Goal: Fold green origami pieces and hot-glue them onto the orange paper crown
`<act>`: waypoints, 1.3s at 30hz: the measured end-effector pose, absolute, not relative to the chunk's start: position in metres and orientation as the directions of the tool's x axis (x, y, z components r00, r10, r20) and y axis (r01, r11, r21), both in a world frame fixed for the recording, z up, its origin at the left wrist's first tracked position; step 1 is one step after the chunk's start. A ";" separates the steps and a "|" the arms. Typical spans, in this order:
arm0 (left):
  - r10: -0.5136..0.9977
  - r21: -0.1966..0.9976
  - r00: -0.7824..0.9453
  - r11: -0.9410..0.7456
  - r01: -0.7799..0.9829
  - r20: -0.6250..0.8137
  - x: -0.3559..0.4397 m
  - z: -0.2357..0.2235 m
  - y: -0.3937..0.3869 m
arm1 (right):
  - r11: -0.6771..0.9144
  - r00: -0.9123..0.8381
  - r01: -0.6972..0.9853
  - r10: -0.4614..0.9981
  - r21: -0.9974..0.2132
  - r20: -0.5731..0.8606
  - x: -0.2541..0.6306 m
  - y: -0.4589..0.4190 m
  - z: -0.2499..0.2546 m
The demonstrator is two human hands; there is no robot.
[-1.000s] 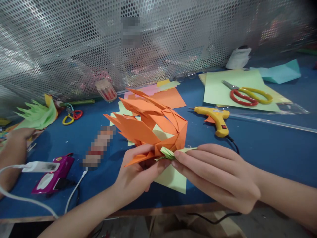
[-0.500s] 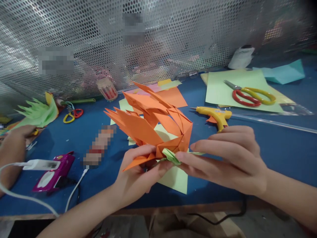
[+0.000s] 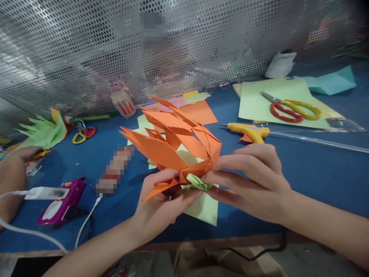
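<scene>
An orange folded-paper flower (image 3: 196,144) with pointed petals is held up over the table, its tips pointing to the left and away. My left hand (image 3: 160,200) is closed round its near base, thumb against a small crumpled piece of green paper (image 3: 198,182). From the right, my right hand (image 3: 250,182) pinches that green paper, with other fingers touching the orange flower's side. The green paper lies against the flower's base; its far part is hidden by my fingers. Underneath is a pale green sheet (image 3: 206,209) on the blue table.
A yellow glue gun (image 3: 248,131) lies right of the flower, partly behind my right hand. Scissors (image 3: 291,109) rest on green sheets (image 3: 250,92). At left are a purple power strip (image 3: 62,207) with white cables, smaller scissors (image 3: 83,134) and another person's hand (image 3: 25,154). Perforated metal (image 3: 115,46) stands behind.
My right hand first shifted right and lifted its upper fingers, then came back in against the flower. The green strip's tail that stuck out rightward is now tucked in. My left hand kept its hold.
</scene>
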State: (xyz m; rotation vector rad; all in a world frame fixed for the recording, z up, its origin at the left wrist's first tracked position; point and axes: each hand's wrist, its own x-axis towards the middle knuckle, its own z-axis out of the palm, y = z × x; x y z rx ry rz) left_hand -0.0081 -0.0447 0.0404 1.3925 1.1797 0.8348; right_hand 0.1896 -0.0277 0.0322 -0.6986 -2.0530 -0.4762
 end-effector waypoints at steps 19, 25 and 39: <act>0.958 0.962 0.239 0.097 0.256 -0.160 -0.006 0.045 -0.043 | 0.734 -0.400 0.678 0.324 0.039 0.857 0.189 -0.026 0.028; 0.974 0.974 0.202 0.059 0.218 -0.104 -0.004 0.036 -0.040 | 0.740 -0.432 0.672 0.358 0.030 0.828 0.189 -0.025 0.025; 0.976 0.971 0.194 0.058 0.231 -0.104 -0.006 0.031 -0.040 | 0.746 -0.403 0.660 0.454 -0.091 0.795 0.188 -0.023 0.033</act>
